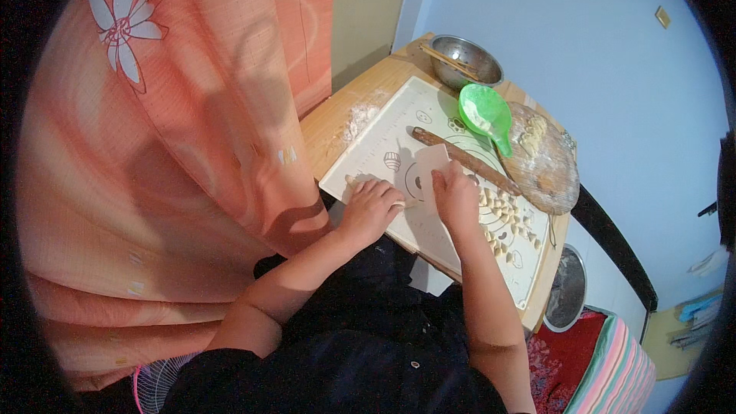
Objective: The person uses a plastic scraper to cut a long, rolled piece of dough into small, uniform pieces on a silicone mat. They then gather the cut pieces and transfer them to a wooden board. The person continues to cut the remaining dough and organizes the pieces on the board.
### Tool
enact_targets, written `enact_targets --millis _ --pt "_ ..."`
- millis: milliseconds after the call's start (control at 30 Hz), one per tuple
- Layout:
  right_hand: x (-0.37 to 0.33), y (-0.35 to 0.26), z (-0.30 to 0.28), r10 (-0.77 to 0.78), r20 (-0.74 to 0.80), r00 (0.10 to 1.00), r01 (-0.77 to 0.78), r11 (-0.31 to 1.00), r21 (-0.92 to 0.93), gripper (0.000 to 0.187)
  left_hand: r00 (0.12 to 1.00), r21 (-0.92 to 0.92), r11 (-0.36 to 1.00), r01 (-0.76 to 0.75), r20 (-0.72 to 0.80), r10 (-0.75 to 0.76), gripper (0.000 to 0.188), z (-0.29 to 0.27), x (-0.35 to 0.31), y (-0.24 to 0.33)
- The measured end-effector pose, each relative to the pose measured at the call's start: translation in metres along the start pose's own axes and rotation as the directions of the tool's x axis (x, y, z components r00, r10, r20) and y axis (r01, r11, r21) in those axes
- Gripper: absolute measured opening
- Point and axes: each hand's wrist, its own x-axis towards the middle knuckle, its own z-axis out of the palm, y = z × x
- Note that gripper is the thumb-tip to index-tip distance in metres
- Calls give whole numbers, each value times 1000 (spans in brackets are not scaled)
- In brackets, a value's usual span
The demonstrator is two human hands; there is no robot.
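My left hand lies with curved fingers over a thin rope of dough, holding it on the white printed kneading mat. One end of the rope shows past the thumb side; the palm hides its middle. In my right hand is a flat white dough scraper, gripped by its edge and tilted over the mat. Right of that hand, several small cut pieces of dough lie scattered. A wooden rolling pin rests across the mat beyond both hands.
A green scoop with flour sits at the mat's far edge, near a metal bowl with chopsticks. A round wooden board bears shaped dough. Flour dusts the wooden table. An orange curtain hangs close on the left.
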Motion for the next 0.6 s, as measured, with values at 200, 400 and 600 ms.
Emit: enact_targets --millis 200,400,600 --pt "-15 -8 4 -3 56 998 2 1000 20 21 1000 -13 1000 7 -5 -7 19 0 1 4" --pt "-12 -7 24 -11 82 997 15 999 -40 22 1000 31 999 -20 -4 21 19 -2 2 4" --pt "13 3 43 37 33 999 -37 999 -19 22 1000 -37 999 -24 -20 23 19 -1 2 -3"
